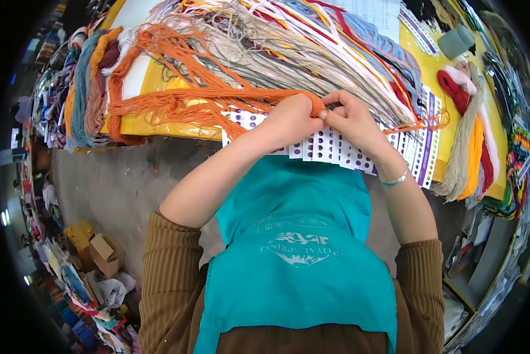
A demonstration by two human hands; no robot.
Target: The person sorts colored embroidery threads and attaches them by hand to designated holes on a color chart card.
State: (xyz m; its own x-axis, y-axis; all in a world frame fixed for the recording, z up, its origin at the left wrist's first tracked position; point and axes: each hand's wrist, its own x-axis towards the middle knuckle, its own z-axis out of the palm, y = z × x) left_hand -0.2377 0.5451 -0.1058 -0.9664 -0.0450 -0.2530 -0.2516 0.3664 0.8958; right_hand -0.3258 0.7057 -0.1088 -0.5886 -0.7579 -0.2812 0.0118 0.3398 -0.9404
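A long bundle of orange thread (200,94) runs across the table from the left. My left hand (294,121) is closed round its right end. Against it, my right hand (350,121) pinches the orange thread with thumb and forefinger. Loose orange ends (421,123) stick out to the right of my right hand. Below both hands lie white cards with rows of dark holes (330,147), fanned along the table's front edge. Beyond the hands stretches a thick spread of beige, white, red and yellow threads (312,59).
The yellow table (445,141) carries a grey-green cup (455,41) and red, beige and orange skeins (471,147) at the right. Blue, brown and white skeins (85,88) hang at the left edge. An open cardboard box (106,255) stands on the floor at the lower left.
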